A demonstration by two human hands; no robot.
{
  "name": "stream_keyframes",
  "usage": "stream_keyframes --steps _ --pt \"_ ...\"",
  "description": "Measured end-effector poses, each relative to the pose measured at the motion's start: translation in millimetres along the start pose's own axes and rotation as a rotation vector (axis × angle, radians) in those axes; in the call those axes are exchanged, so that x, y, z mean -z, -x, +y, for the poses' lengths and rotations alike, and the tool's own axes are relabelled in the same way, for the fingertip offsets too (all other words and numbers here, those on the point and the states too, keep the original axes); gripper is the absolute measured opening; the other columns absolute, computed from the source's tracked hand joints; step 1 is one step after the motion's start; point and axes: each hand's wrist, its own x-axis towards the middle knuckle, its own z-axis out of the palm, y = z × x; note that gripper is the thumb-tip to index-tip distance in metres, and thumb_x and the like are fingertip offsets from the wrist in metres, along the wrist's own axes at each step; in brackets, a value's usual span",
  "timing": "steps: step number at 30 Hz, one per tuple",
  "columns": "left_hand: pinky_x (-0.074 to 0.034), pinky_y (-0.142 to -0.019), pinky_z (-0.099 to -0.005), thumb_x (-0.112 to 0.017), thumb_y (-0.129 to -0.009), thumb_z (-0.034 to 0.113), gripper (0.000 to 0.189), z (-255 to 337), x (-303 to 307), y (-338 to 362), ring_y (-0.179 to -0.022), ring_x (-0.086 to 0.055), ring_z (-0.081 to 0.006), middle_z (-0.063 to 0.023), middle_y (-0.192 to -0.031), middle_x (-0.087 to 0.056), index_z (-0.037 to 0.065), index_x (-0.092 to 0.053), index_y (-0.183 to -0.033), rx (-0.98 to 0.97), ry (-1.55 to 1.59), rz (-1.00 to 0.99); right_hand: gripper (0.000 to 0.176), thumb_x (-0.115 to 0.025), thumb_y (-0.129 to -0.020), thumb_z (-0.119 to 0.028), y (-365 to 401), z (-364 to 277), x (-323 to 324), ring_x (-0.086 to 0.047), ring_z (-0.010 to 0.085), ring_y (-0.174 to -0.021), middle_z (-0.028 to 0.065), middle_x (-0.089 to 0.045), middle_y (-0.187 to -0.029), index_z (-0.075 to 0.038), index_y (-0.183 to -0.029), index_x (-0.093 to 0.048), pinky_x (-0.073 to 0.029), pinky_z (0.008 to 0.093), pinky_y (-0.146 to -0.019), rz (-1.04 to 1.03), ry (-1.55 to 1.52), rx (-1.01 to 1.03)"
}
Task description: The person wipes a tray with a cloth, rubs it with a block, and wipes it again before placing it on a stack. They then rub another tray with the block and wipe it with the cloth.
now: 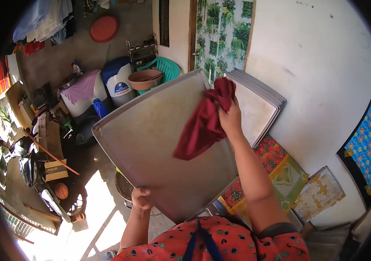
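Note:
A large metal baking tray [150, 130] is held up tilted before me, its inner face toward me. My left hand [141, 199] grips its lower left edge, the thumb over the rim. In my right hand [230, 116] is a dark red cloth [205, 124], bunched at the top and hanging down over the right side of the tray. Just beyond that hand, a stack of similar metal trays [255, 106] rests on a surface with a red patterned cover [270, 152].
A stained tray [320, 193] leans low by the wall at right. Behind stand a green chair [166, 65] with a brown basin [145, 79], and washing machines [118, 82]. Boxes [55, 170], a stick [50, 152] and a basketball [61, 190] lie at left.

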Motion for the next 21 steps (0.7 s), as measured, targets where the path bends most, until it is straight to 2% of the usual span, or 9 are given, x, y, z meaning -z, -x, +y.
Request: stream_keyframes --steps 2,4,5,9,12,14,16,19,21 --pt "-0.049 -0.091 -0.0466 -0.054 -0.062 0.003 0.058 3.5 -7.5 -0.2 -0.105 -0.057 -0.0361 -0.0198 -0.113 -0.059 -0.005 -0.050 -0.119 -0.132 -0.034 -0.014 0.049 -0.065 -0.077 -0.010 63.1 46.0 -1.7 -0.046 0.0461 -0.113 0.0268 -0.048 -0.124 -0.002 -0.123 -0.051 -0.040 0.0472 -0.095 -0.076 -0.083 -0.312" --pt "-0.049 -0.089 -0.0458 -0.053 -0.063 0.003 0.055 13.9 6.5 -7.0 -0.104 -0.058 -0.0354 -0.0191 -0.112 -0.059 -0.004 -0.051 -0.117 -0.105 0.076 0.044 0.055 -0.065 -0.075 -0.008 137.4 54.6 1.7 -0.044 0.0459 -0.116 0.0279 -0.044 -0.127 -0.003 -0.127 -0.048 -0.038 0.0469 -0.096 -0.041 0.173 -0.059" --pt "-0.050 -0.088 -0.0452 -0.052 -0.064 0.004 0.053 19.4 15.2 -9.5 -0.103 -0.058 -0.0348 -0.0188 -0.112 -0.059 -0.004 -0.051 -0.116 -0.047 0.167 0.097 0.056 -0.065 -0.074 -0.007 170.6 57.6 8.0 -0.043 0.0459 -0.117 0.0280 -0.043 -0.128 -0.003 -0.127 -0.046 -0.037 0.0474 -0.098 -0.044 0.178 -0.101" --pt "-0.050 -0.087 -0.0436 -0.052 -0.067 0.007 0.050 20.7 13.6 -33.2 -0.102 -0.058 -0.0328 -0.0165 -0.112 -0.059 -0.002 -0.052 -0.116 -0.102 0.126 0.265 0.059 -0.069 -0.070 -0.009 236.5 65.5 14.6 -0.042 0.0477 -0.116 0.0257 -0.044 -0.126 -0.003 -0.125 -0.047 -0.036 0.0503 -0.098 0.005 0.409 -0.193" --pt "-0.050 -0.088 -0.0435 -0.052 -0.068 0.010 0.050 7.8 13.2 -58.6 -0.103 -0.058 -0.0323 -0.0150 -0.113 -0.059 0.000 -0.051 -0.117 -0.176 0.088 0.342 0.055 -0.071 -0.067 -0.014 247.7 18.9 0.8 -0.045 0.0465 -0.110 0.0229 -0.045 -0.124 -0.006 -0.119 -0.053 -0.039 0.0509 -0.094 -0.162 0.472 -0.118" --pt "-0.048 -0.090 -0.0442 -0.052 -0.069 0.013 0.051 0.8 14.9 -79.6 -0.105 -0.056 -0.0325 -0.0146 -0.115 -0.058 0.001 -0.050 -0.119 -0.254 0.025 0.386 0.051 -0.074 -0.064 -0.022 254.1 -19.6 -5.9 -0.046 0.0431 -0.107 0.0191 -0.045 -0.123 -0.009 -0.110 -0.058 -0.040 0.0497 -0.091 -0.491 0.291 0.125" --pt "-0.047 -0.092 -0.0452 -0.052 -0.070 0.015 0.053 5.6 2.6 -91.3 -0.107 -0.055 -0.0323 -0.0146 -0.116 -0.057 0.001 -0.050 -0.121 -0.253 0.042 0.352 0.050 -0.074 -0.066 -0.024 260.5 -40.3 -8.5 -0.047 0.0425 -0.107 0.0161 -0.050 -0.118 -0.006 -0.110 -0.060 -0.040 0.0493 -0.092 -0.841 0.045 0.387" --pt "-0.044 -0.095 -0.0475 -0.053 -0.070 0.018 0.054 18.2 5.9 -102.7 -0.110 -0.054 -0.0335 -0.0150 -0.118 -0.056 0.002 -0.049 -0.122 -0.281 0.098 0.338 0.050 -0.075 -0.068 -0.025 254.6 -34.8 4.3 -0.051 0.0344 -0.108 0.0140 -0.052 -0.118 -0.006 -0.111 -0.061 -0.042 0.0440 -0.093 -0.996 -0.110 0.363" --pt "-0.043 -0.096 -0.0501 -0.054 -0.072 0.019 0.054 28.8 15.8 -102.3 -0.111 -0.053 -0.0348 -0.0155 -0.119 -0.056 0.002 -0.049 -0.123 -0.299 0.141 0.291 0.053 -0.074 -0.071 -0.024 253.1 -8.1 29.9 -0.054 0.0298 -0.106 0.0127 -0.055 -0.115 -0.009 -0.119 -0.057 -0.043 0.0410 -0.094 -0.959 -0.277 -0.086"
